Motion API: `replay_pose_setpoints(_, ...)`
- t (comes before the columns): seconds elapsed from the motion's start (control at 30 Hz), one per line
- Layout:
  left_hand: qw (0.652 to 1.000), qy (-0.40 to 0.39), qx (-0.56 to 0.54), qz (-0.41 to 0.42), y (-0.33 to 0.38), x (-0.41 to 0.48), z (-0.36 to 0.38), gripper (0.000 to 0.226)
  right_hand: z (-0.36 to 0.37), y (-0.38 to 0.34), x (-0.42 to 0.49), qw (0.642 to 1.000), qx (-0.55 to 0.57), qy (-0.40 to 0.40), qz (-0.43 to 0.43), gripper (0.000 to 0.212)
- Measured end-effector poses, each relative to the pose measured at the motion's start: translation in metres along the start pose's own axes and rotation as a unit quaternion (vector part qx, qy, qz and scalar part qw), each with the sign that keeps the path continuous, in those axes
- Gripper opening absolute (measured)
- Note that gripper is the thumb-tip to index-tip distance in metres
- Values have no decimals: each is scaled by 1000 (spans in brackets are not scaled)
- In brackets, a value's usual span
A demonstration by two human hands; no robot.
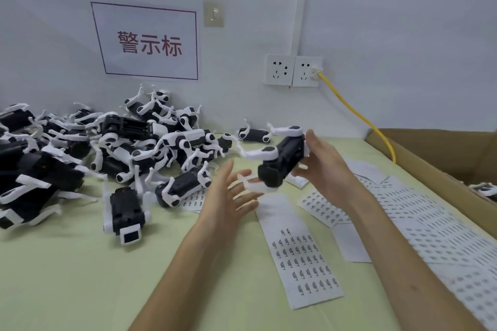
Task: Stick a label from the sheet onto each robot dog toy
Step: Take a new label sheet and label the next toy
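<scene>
The right hand [326,161] is gripping a robot dog toy [282,162] above the table [80,263], fingers curled around its body, while the left hand [231,196] is hovering beside it, fingers spread apart.

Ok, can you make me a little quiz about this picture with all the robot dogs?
1. True or false: the right hand holds a robot dog toy up above the table.
2. Which colour is the cable plugged into the wall socket? A red, B yellow, C black.
3. Fill in: the label sheet lies flat between the person's two ____.

Key
1. True; the left hand is open beside the toy.
2. B.
3. Arms.
</scene>
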State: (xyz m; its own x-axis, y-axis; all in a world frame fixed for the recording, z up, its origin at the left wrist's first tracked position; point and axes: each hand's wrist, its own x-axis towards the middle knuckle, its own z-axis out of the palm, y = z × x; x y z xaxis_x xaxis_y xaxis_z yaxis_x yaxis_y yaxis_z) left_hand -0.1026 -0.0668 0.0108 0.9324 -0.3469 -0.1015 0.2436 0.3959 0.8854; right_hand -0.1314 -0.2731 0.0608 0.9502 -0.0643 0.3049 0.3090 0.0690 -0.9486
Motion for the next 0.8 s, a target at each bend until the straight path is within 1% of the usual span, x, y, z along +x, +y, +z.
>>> replay_pose_setpoints(0.07,997,-61,32,-21,0,-7,7,34,0,4,-4,999,-36,-25,-10,62)
replay_pose_setpoints(0.17,981,-180,40,-64,1,-16,17,59,5,2,-6,998,-44,-43,-26,43)
replay_pose_setpoints(0.23,973,-219,41,-62,0,-17,15,62,8,1,-8,998,-30,-50,-24,37)
replay_pose_setpoints(0.3,967,-249,44,-43,-1,-18,13,57,11,-1,-11,997,-39,-62,-25,39)
replay_pose_setpoints(0.37,962,-263,62,-24,-1,-17,11,56,14,-2,-14,994,-78,-74,-28,43)
replay_pose_setpoints(0.47,965,-256,52,-9,-2,-15,9,64,19,-4,-15,990,-121,-69,-37,39)
replay_pose_setpoints(0.53,966,-254,43,-1,-2,-14,7,55,22,-4,-16,989,-126,-55,-47,39)
replay_pose_setpoints(0.6,963,-266,30,10,-1,-15,5,54,22,-3,-18,989,-117,-82,-45,48)
replay_pose_setpoints(0.7,961,-276,1,17,0,-15,2,62,20,-2,-20,979,-142,-145,-28,70)
replay_pose_setpoints(0.73,962,-274,3,20,0,-15,2,58,20,-2,-20,977,-147,-151,-22,73)
replay_pose_setpoints(0.8,964,-264,13,16,0,-15,4,47,20,-2,-20,979,-146,-139,-22,69)
